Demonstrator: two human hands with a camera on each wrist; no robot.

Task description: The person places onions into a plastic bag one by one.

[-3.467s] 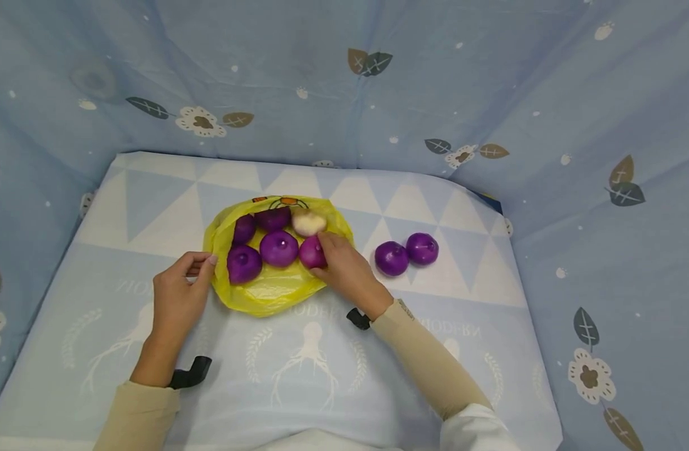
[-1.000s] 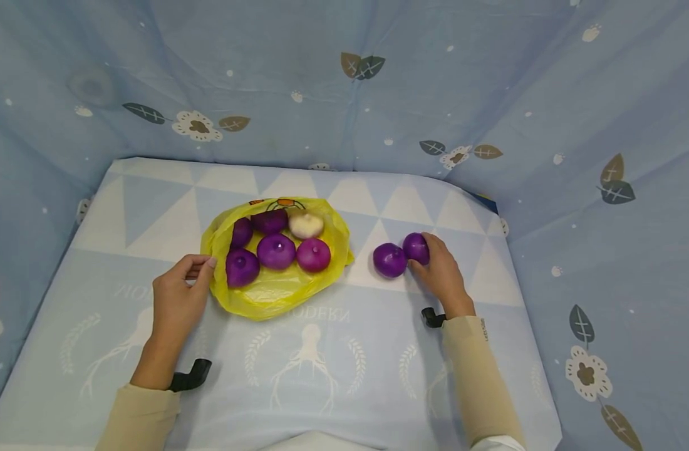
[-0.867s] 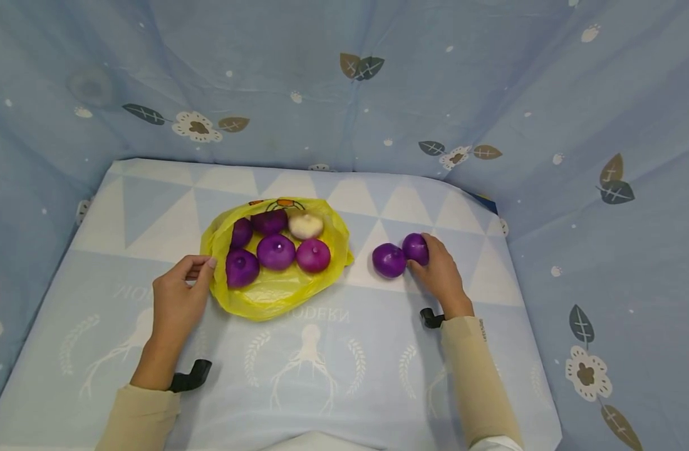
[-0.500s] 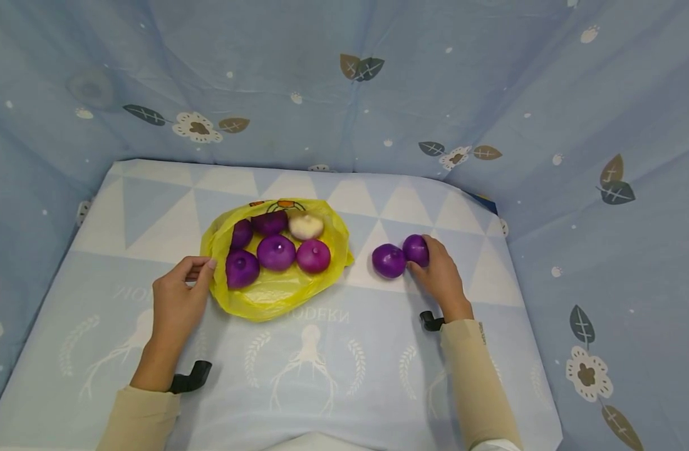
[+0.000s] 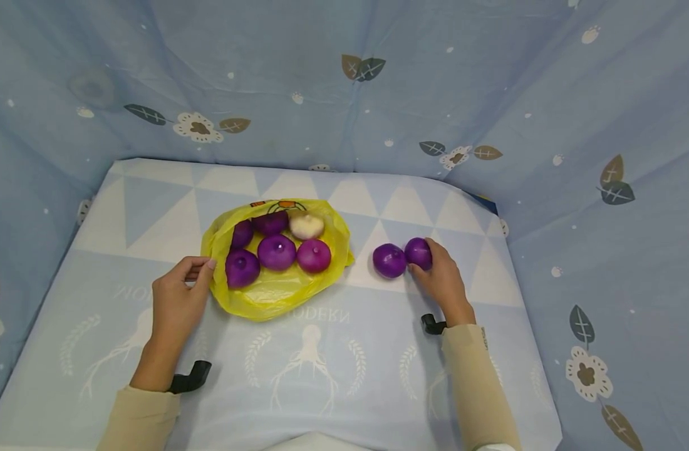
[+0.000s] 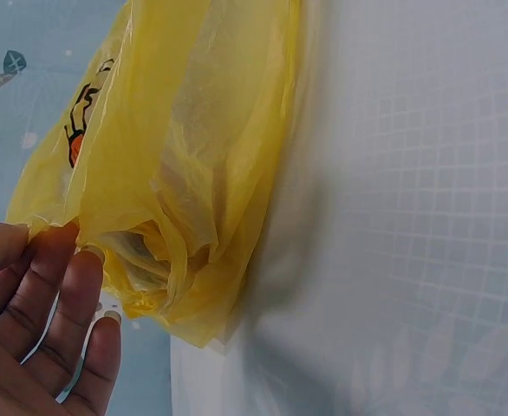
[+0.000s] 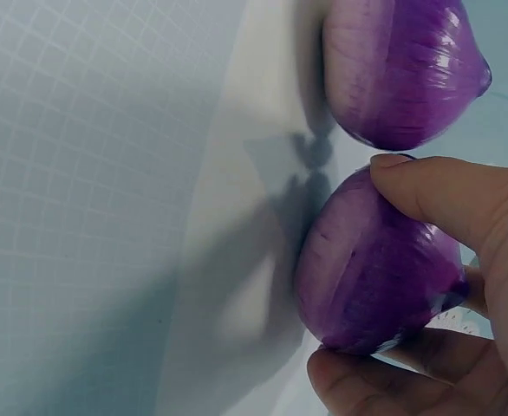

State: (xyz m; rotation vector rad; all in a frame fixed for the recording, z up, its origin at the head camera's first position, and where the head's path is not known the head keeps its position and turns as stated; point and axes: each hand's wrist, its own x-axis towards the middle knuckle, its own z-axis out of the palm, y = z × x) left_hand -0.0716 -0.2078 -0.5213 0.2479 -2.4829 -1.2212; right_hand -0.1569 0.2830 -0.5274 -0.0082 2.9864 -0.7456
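A yellow plastic bag lies open on the table with several purple onions and one white onion on it. My left hand pinches the bag's left edge. To the right, two purple onions lie side by side on the cloth. My right hand grips the right one, thumb and fingers curled around it. The other onion sits just left of it, also seen in the right wrist view.
A pale blue patterned cloth covers the table. Blue fabric walls with leaf and flower prints enclose the back and both sides.
My right hand left the bag and moved right to the two loose onions, closing on the right one. In the last second it has shifted that onion slightly. The left hand has stayed put.
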